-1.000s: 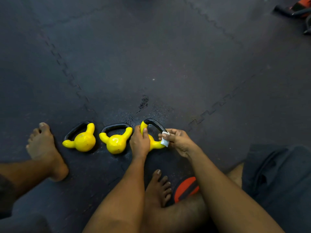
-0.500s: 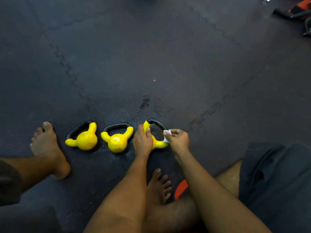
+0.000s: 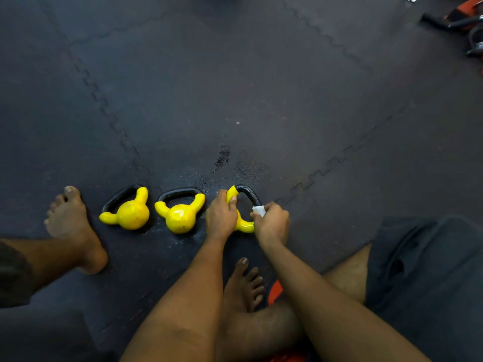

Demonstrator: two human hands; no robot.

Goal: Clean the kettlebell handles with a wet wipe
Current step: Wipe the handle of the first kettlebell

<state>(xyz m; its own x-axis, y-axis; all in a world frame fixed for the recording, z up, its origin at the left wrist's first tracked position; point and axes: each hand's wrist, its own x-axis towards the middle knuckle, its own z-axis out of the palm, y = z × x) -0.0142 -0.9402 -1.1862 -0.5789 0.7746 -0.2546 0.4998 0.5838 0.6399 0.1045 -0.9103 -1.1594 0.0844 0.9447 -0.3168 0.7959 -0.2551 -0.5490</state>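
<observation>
Three kettlebells [image 3: 180,216] lie in a row on the mat [image 3: 287,113]: the left hand [image 3: 220,218] grips the rightmost kettlebell [image 3: 245,226], the right hand [image 3: 271,223] pinches a wipe [image 3: 259,210] against its black handle [image 3: 248,192], and the other two lie untouched, perhaps already wiped

Single view, camera on my head. Faces forward and steeply down onto floor mat [image 3: 235,87] ahead of me. Close range: my forearms [image 3: 193,291] and legs [image 3: 261,333] fill bottom of frame; my left hand [image 3: 220,218] on kettlebell [image 3: 244,226] and right hand [image 3: 273,223] with wet wipe [image 3: 259,210] sit just below centre. Wide lens bends mat seams [image 3: 104,105] near edges.
</observation>
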